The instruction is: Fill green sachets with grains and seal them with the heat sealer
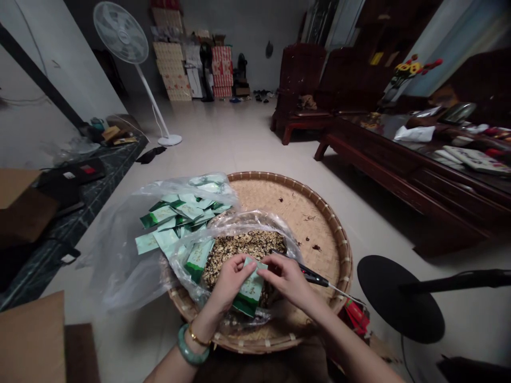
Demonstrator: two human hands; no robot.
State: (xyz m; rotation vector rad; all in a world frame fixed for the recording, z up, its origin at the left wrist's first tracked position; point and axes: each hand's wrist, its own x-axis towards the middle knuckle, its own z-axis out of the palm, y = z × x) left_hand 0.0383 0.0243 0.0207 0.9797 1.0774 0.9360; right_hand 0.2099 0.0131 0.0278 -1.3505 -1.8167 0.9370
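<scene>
Between my two hands is a small green sachet, its dark green end pointing down toward me. My left hand pinches its upper left edge, and my right hand grips the top right corner. Beneath them an open clear plastic bag holds a loose mix of pale and dark dried bits. Another green sachet lies at that bag's left side. A black handheld tool with a cord, perhaps a heat sealer, rests beside my right hand, partly hidden by it.
A round woven bamboo tray carries everything. On its left, a plastic bag spills many green sachets. A black round stand base is at right, cardboard at lower left. Beyond are a white fan and a wooden table.
</scene>
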